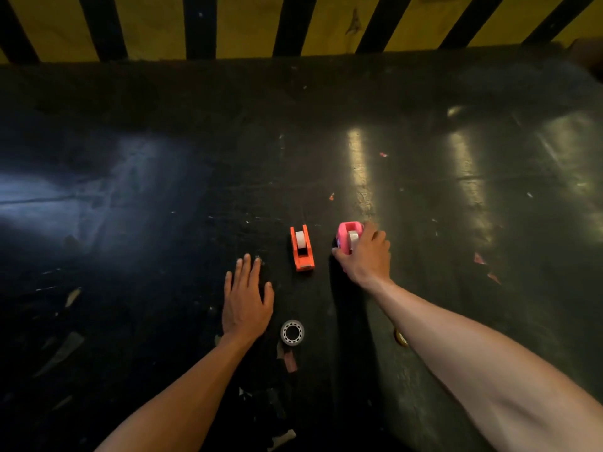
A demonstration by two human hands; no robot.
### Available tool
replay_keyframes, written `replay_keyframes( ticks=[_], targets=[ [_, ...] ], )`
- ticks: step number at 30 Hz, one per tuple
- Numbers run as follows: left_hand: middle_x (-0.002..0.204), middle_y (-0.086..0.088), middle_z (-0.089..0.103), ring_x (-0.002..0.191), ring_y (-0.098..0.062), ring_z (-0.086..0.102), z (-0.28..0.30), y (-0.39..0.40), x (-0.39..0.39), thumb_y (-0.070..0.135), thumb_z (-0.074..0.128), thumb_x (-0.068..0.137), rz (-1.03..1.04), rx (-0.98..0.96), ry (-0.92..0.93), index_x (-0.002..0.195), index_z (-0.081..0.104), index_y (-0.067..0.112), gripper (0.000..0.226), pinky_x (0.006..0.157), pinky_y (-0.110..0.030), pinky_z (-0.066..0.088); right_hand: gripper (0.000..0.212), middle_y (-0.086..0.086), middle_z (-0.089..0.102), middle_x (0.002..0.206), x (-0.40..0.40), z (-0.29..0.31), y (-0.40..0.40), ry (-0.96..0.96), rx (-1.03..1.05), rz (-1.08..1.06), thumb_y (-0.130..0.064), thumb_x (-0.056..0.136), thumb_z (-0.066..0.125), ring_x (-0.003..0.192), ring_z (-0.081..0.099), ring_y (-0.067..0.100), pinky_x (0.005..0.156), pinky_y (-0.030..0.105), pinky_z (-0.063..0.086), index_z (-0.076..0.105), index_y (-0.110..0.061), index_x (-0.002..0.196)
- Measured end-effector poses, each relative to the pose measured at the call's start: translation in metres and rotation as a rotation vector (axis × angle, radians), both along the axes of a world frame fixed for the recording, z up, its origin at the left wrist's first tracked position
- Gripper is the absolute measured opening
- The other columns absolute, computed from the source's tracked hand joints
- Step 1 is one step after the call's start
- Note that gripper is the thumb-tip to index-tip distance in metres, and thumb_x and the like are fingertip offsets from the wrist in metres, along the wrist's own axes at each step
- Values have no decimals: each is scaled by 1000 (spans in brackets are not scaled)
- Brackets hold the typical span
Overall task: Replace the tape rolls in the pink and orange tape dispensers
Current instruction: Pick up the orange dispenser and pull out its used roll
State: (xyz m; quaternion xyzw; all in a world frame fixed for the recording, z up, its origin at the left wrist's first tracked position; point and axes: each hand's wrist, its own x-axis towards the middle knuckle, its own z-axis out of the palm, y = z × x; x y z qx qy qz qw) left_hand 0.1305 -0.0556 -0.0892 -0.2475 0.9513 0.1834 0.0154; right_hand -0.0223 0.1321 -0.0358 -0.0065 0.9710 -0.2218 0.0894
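Tape dispensers sit just right of centre frame on a scuffed black tabletop (130, 190). Left of centre, we see the left hand (247, 296) lying flat on the surface, palm down, fingers spread, gripping nothing. Just below and to its right lies a loose clear tape roll with a white perforated core (292, 332), flat on the tabletop, apart from the hand. Above it stands the small orange plastic tape dispenser (302, 247), a white roll seated in it, touched by neither hand. Right of that, the right hand (367, 256) curls over the small pink plastic tape dispenser (348, 238), fingers clasping its sides; a whitish roll shows inside. A yellow-and-black striped wall (293, 24) fills the top of the frame.
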Motion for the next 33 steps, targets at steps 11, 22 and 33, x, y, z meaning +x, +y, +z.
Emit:
replay_keyframes(
  ticks=[11,22,33],
  targets=[
    [151,-4,48,137,-18,47,46,26,-56,7,50,99,160,717,196,152,36,16,56,115,-37,39,45,16,49,144,27,18,-52,-205,-431,330,-21,102,44,134,46,28,112,36,34,43,-6,145],
    [108,-11,70,93,-21,71,72,58,-57,19,60,97,376,1142,184,109,63,16,12,82,-38,61,14,14,69,112,48,5,-9,-456,-884,-108,-14,98,54,100,69,25,92,45,57,59,-21,109],
    [112,-17,71,95,-29,72,99,61,-33,14,66,93,458,1361,146,114,61,8,22,69,-39,61,31,20,67,116,70,27,23,-631,-1171,-84,-8,93,65,102,70,35,76,44,59,55,-14,122]
  ],
)
